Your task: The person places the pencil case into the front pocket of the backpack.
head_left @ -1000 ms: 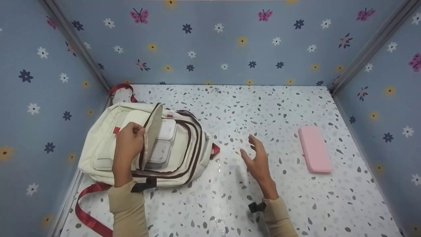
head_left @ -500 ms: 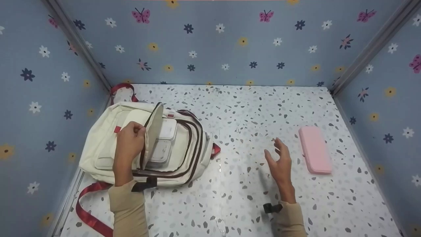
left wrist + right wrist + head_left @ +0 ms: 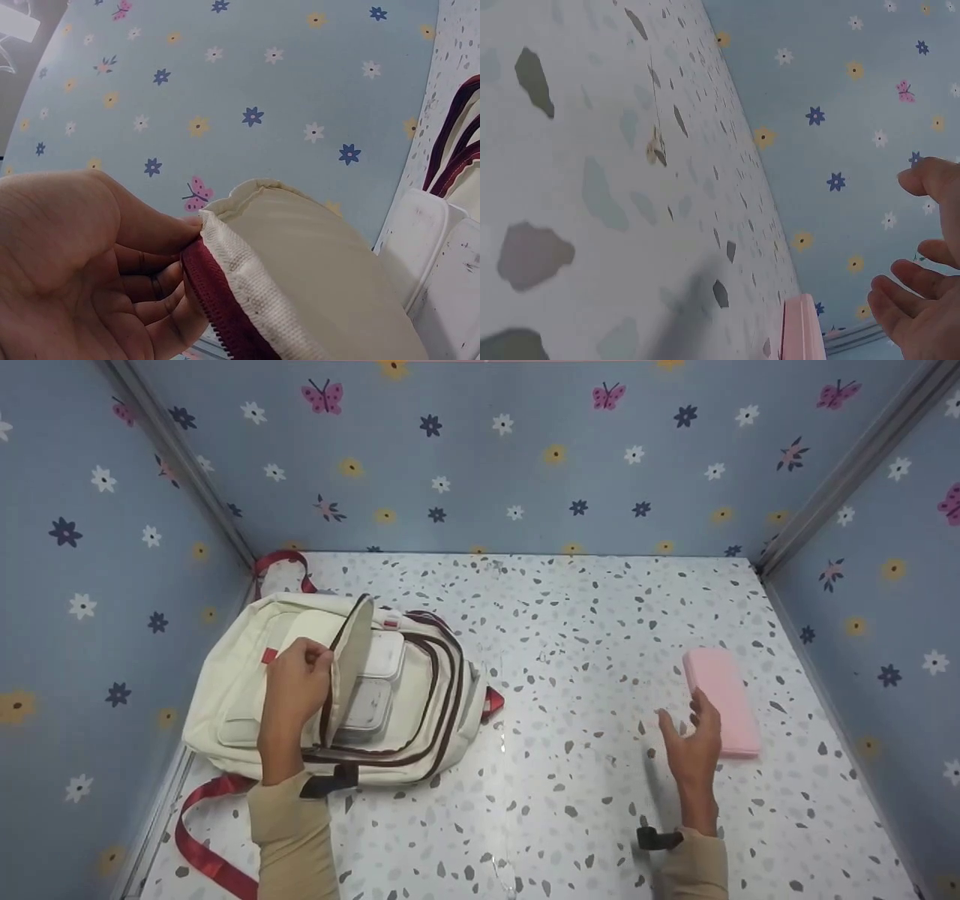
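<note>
My left hand [image 3: 296,682] pinches the zippered edge of the front pocket flap [image 3: 351,660] on a cream backpack [image 3: 225,675], lifting it up. In the left wrist view the thumb and fingers hold the flap beside its dark red zipper [image 3: 214,292]. Two white cases [image 3: 381,655] with rounded corners lie inside the pocket, partly hidden by the flap. My right hand [image 3: 694,742] is over the left side of a pink case [image 3: 724,701], fingers spread and holding nothing. In the right wrist view the pink case [image 3: 802,330] shows only at the bottom edge.
The backpack lies flat at the left of a speckled white table [image 3: 555,622]. One red strap [image 3: 210,862] trails toward the front, another [image 3: 281,559] toward the back. Flowered blue panels [image 3: 480,457] wall the table at the back and both sides.
My right hand has moved rightward from the middle of the table to the pink case. The left hand still holds the flap up in the same place.
</note>
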Action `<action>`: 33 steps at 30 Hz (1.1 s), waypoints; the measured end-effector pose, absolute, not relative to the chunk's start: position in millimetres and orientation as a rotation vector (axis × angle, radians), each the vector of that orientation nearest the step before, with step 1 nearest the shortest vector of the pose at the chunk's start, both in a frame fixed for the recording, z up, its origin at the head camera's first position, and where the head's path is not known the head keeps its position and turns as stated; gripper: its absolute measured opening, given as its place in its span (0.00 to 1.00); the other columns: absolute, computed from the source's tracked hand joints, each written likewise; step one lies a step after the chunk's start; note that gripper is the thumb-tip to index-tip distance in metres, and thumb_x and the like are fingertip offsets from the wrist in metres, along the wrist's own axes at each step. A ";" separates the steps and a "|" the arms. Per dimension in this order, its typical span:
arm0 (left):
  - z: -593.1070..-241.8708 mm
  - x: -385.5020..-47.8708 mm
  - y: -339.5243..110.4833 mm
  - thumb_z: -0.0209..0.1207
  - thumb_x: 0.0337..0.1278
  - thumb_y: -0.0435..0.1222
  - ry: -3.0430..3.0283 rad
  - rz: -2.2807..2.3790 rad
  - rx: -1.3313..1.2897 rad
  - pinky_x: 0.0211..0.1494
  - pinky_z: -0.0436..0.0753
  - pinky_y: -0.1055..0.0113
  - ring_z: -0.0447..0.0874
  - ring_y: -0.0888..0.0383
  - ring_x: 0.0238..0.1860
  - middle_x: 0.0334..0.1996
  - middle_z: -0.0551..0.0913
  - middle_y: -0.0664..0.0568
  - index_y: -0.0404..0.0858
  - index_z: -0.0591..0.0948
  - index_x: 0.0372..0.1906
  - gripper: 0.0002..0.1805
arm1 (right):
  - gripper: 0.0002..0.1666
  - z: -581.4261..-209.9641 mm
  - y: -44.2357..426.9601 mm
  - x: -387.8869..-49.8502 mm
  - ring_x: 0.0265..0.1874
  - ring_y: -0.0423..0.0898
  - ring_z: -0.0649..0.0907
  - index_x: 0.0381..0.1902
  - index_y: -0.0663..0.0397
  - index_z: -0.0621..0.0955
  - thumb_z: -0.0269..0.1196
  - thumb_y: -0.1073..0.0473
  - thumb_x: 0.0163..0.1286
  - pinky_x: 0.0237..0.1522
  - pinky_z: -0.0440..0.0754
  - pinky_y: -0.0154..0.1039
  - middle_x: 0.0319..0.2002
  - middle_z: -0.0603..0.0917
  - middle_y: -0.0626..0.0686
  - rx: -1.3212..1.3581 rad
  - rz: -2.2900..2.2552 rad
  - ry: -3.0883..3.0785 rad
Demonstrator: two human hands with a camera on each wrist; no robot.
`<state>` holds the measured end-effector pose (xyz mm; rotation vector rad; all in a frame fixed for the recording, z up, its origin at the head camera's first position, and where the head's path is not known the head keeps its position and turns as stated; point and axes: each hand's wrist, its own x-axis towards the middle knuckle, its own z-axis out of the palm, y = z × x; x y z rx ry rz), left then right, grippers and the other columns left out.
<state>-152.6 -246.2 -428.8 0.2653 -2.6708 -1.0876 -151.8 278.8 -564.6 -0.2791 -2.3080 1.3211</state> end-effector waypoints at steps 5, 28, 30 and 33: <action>-428.2 -151.4 -247.0 0.51 0.66 0.33 -2.677 -1.095 0.286 0.42 0.71 0.55 0.77 0.45 0.37 0.33 0.79 0.37 0.30 0.77 0.38 0.09 | 0.38 -570.9 297.9 -151.7 0.63 0.57 0.69 0.68 0.60 0.64 0.64 0.59 0.63 0.65 0.66 0.52 0.63 0.68 0.63 -0.394 1.276 -2.344; -428.5 -149.1 -248.1 0.51 0.65 0.32 -2.669 -1.101 0.283 0.41 0.70 0.57 0.76 0.46 0.35 0.31 0.78 0.39 0.30 0.77 0.38 0.08 | 0.57 -593.7 358.5 -150.1 0.73 0.61 0.48 0.76 0.50 0.38 0.60 0.44 0.64 0.70 0.50 0.63 0.75 0.41 0.61 -1.020 1.235 -2.613; -428.1 -148.7 -248.3 0.51 0.66 0.33 -2.674 -1.103 0.287 0.41 0.70 0.57 0.76 0.46 0.35 0.32 0.78 0.39 0.30 0.77 0.38 0.08 | 0.58 -593.7 358.3 -149.1 0.74 0.61 0.48 0.76 0.49 0.36 0.60 0.43 0.64 0.70 0.50 0.63 0.75 0.40 0.60 -1.045 1.273 -2.608; -427.9 -149.2 -248.5 0.51 0.66 0.32 -2.679 -1.103 0.285 0.42 0.70 0.56 0.76 0.46 0.35 0.32 0.78 0.38 0.29 0.77 0.39 0.09 | 0.60 -593.7 357.7 -148.2 0.74 0.60 0.48 0.76 0.47 0.34 0.60 0.42 0.63 0.70 0.50 0.62 0.75 0.39 0.59 -1.055 1.298 -2.604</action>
